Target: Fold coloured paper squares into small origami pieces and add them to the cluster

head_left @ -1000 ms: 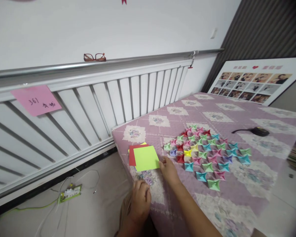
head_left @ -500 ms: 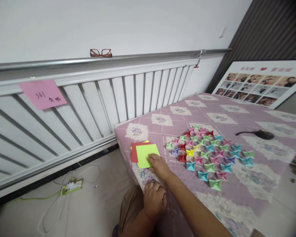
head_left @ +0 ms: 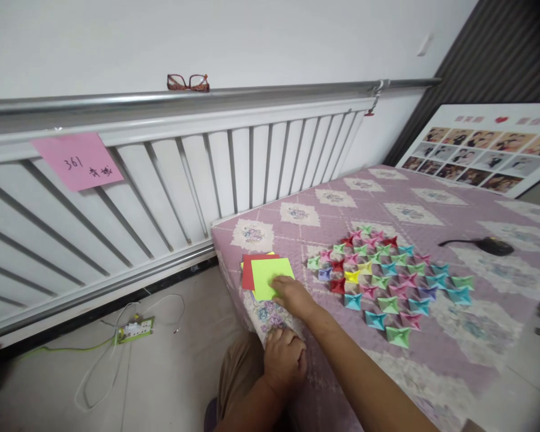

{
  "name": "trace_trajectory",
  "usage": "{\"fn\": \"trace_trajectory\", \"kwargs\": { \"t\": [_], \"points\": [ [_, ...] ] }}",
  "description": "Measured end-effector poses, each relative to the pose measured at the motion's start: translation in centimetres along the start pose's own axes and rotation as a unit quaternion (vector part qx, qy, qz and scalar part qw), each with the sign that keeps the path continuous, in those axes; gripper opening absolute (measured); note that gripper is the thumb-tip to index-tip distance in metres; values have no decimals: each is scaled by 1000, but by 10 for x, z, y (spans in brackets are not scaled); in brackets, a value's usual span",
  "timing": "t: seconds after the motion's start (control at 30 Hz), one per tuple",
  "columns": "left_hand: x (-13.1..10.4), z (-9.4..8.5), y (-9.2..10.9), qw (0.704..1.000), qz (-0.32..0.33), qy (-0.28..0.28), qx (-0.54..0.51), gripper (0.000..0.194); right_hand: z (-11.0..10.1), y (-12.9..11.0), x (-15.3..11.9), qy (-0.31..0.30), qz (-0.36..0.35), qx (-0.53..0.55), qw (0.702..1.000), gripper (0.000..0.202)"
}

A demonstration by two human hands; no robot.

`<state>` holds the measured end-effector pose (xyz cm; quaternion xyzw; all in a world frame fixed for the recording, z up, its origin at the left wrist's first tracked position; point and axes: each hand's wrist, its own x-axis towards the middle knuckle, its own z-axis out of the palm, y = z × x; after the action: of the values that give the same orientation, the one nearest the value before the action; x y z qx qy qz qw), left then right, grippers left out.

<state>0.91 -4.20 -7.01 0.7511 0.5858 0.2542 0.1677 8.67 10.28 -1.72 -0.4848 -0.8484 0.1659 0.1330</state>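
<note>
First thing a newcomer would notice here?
Probably the block of many-coloured folded papers in rows on the purple floral cloth. Next, likely the bright lime sheet lying partly over a red one near the cloth's left end, with the right hand on its near right corner. Against all the white, the pink note marked 361 on the radiator, at left, also stands out.

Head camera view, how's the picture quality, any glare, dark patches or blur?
In the head view, light is soft and fairly even, with bright glints along the metal pipe; in the head view, the upper right corner darkens; in the head view, lettering on the photo board is too blurred to read, while "361" on the pink note is legible and the yellow-green sheet shows no glare.
</note>
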Motion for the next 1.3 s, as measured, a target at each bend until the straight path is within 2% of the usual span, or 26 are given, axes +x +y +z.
{"fn": "trace_trajectory", "kwargs": {
  "t": [0.1,0.33,0.6,0.8,1.13,1.3],
  "points": [
    [0,2,-1,1000,4,10,4,11,3,2,1,-23,-53,-14,998,37],
    [-1,6,-3,999,14,37,5,10,2,1,5,-50,-97,-54,993,14],
    [1,8,-4,998,23,50,3,9,1,-11,6,-50,-49,-88,994,21],
    [0,12,-6,998,28,59,4,8,5,-10,10,-28,-18,-67,997,21],
    [-1,14,-7,998,30,60,0,8,10,0,20,-29,-45,-8,999,8],
    [-2,12,-5,998,27,56,3,7,15,2,21,-20,-58,4,998,9]
  ]
}}
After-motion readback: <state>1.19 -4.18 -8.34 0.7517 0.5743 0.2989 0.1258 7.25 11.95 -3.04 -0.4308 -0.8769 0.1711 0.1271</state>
